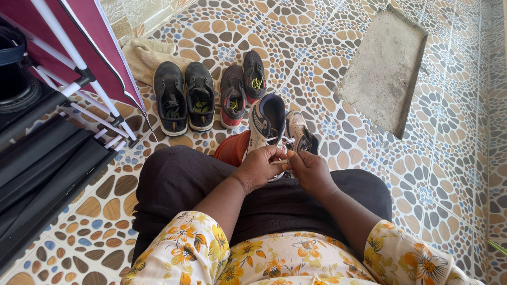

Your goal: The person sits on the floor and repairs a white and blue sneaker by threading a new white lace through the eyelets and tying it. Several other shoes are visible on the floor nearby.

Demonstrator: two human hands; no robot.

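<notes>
Both hands (285,168) pinch a sneaker's (265,122) lace; 2 dark shoe pairs (207,95) lie beyond.

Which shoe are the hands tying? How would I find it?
Start at the row of dark shoes on the patterned floor. Nearer the lap, both hands, left hand and right hand, touch a grey-and-white sneaker. It alone is pale with white laces.

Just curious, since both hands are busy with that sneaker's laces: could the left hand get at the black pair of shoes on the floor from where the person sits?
Probably yes, with a lean forward. The left hand has bare tiled floor between it and the black shoes, nothing blocking.
</notes>
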